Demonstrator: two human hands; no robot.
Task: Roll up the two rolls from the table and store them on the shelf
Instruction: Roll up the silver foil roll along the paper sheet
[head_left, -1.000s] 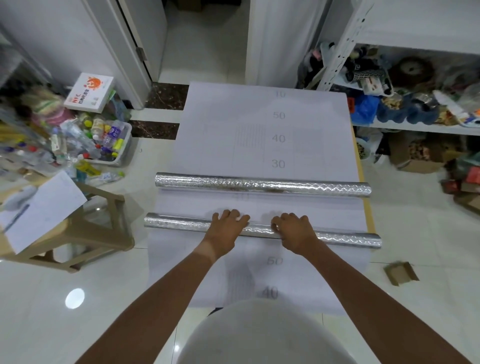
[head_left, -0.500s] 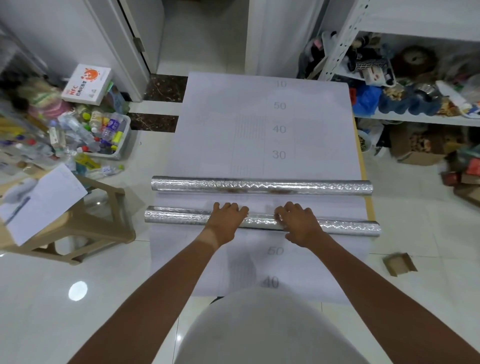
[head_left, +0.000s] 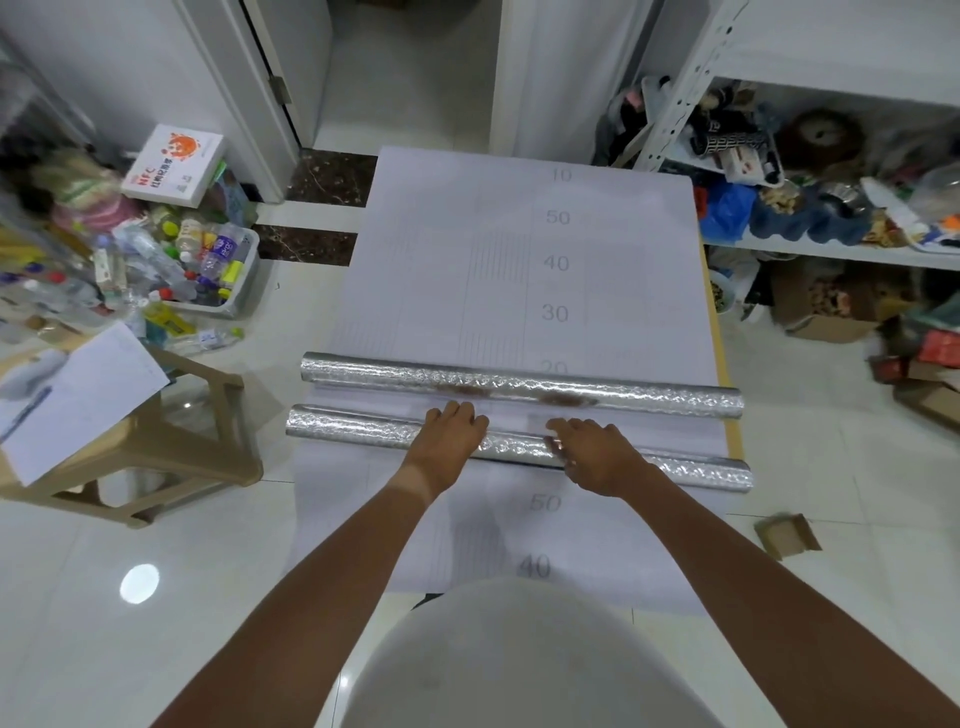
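Two silver rolls lie side by side on our table (head_left: 724, 426): the far roll (head_left: 519, 387) untouched, the near roll (head_left: 353, 430) under our left hand (head_left: 449, 441) and right hand (head_left: 597, 457), fingers spread flat, gripping nothing.

We see two rolls of embossed, shiny silver foil, the near roll (head_left: 363, 428) and the far roll (head_left: 649, 397), lying on matt pale paper sheeting (head_left: 467, 270) printed with grey numbers. Around it, the white floor tiles (head_left: 130, 597) look glossy, and the beige stool (head_left: 171, 457) looks like smooth plastic.
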